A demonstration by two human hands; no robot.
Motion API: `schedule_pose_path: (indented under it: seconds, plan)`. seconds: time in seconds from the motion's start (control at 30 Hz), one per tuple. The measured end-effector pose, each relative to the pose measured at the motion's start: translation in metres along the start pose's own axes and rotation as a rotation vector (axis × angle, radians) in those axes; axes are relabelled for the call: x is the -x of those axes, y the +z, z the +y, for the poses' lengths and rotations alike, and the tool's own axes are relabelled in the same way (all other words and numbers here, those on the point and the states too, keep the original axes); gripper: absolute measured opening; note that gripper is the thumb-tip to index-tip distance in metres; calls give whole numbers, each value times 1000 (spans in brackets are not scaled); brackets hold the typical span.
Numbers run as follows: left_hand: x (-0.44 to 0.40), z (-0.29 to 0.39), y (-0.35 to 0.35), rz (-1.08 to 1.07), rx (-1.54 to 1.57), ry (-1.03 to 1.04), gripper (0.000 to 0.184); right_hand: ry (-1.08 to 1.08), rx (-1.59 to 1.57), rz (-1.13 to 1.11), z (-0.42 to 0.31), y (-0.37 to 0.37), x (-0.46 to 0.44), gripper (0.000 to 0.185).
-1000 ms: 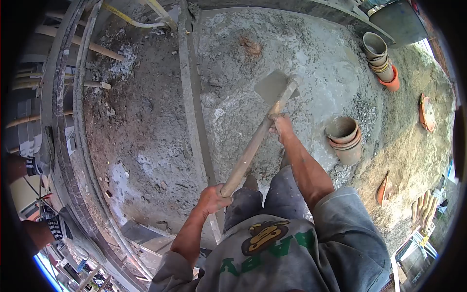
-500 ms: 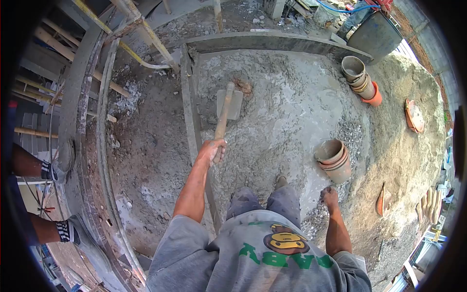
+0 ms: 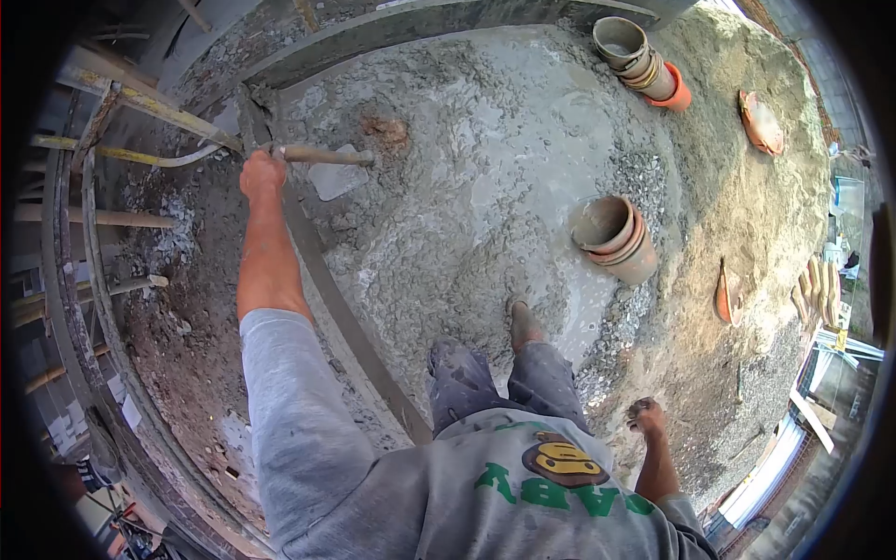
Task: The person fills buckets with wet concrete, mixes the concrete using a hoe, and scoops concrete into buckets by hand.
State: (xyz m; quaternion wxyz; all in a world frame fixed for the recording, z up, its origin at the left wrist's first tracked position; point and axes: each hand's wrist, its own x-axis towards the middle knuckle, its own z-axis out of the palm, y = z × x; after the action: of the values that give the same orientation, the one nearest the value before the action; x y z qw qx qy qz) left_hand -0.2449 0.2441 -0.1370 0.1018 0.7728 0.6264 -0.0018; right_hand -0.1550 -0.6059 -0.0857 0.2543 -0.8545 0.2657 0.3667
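Note:
My left hand (image 3: 263, 174) is closed round the wooden handle of a hoe (image 3: 322, 155), with my arm stretched forward over the edge of the low wall. The hoe's flat grey blade (image 3: 340, 177) lies on wet grey concrete mix (image 3: 448, 187), beside a reddish-brown clump (image 3: 386, 133). My right hand (image 3: 646, 417) hangs low at my side above gravel, its fingers curled, and nothing shows in them. Nearest to it ahead is a stack of mud-coated buckets (image 3: 627, 241), tilted on the mix.
A low concrete wall (image 3: 327, 289) edges the mix on the left and far side. Another bucket stack (image 3: 639, 63) with an orange one stands far right by a sand heap (image 3: 747, 187). An orange scoop-like piece (image 3: 729, 294) lies on the sand. Poles (image 3: 149, 110) lean at left.
My left hand has swung forward and left, turning the hoe so its handle now lies nearly sideways. The view has shifted, and the co-worker's legs at left are mostly out of sight.

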Motion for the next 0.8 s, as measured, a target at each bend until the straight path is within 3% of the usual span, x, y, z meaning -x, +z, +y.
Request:
schedule_pose_path:
  seconds: [0.03, 0.07, 0.17, 0.27, 0.43, 0.57, 0.6, 0.63, 0.7, 0.77, 0.8]
  plan:
    - [-3, 0, 6, 22, 65, -9, 41, -49, 139, 34, -18, 1, -5, 13]
    - [-6, 5, 8, 56, 134, -20, 43, -136, 33, -18, -33, -3, -12, 13]
    - [24, 11, 24, 363, 297, 257, 50, -294, 1, 44, -97, -4, -8, 16]
    - [61, 3, 39, 122, 342, 245, 58, -360, -103, 10, -117, -14, -11, 17]
    - [207, -66, 104, -172, 530, 182, 48, -178, -224, 14, -18, -13, -24, 16]
    - [331, -178, 159, -552, 207, -49, 43, 152, -161, -49, 89, 4, -7, 15]
    - [345, -230, 192, -646, 180, 11, 44, 233, -163, -117, 120, 7, -18, 18]
    - [374, -222, 150, -745, 193, -140, 45, 285, -86, -154, 124, 6, -12, 18]
    - [396, -314, 223, -591, 318, -378, 40, 387, -28, -192, 120, 6, -16, 20]
    - [418, -328, 197, -556, 800, -595, 29, 361, 178, -211, 85, -5, -40, 22]
    - [423, -325, 182, -534, 792, -620, 26, 260, 181, -141, 53, -12, -54, 23]
